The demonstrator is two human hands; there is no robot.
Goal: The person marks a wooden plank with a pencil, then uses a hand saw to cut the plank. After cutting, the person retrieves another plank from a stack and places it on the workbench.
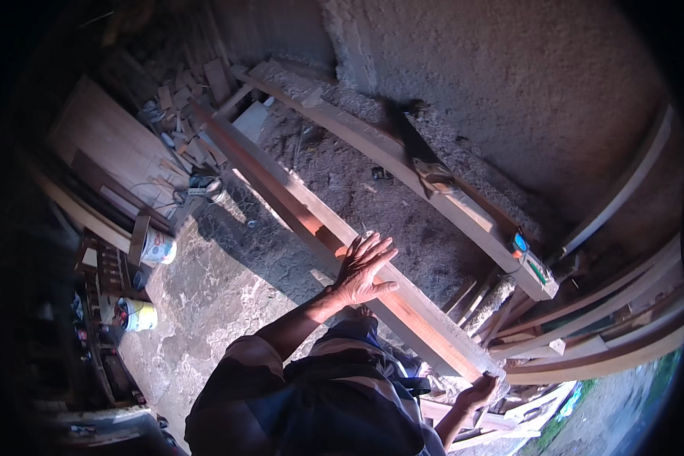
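A long wooden beam (425, 328) with a reddish, sunlit face runs slantwise from the far left toward me at the lower right. My left hand (366, 270) lies flat across its top edge, fingers spread and thumb out. At the beam's near end, my right hand (479, 391) is closed around the corner; its fingertips are partly hidden. Beyond, a second thick beam (357, 142) lies roughly parallel. On it rest a handsaw (435, 181) with a dark blade, a small blue and orange object (520, 243) and a thin green piece (537, 272).
Wood shavings (334, 163) cover the ground between the beams. Offcuts (182, 99) are heaped at the far left, near a large panel (102, 137). Two buckets (158, 249) stand at left. Long curved planks (608, 357) lie at right, below a rough wall (509, 83).
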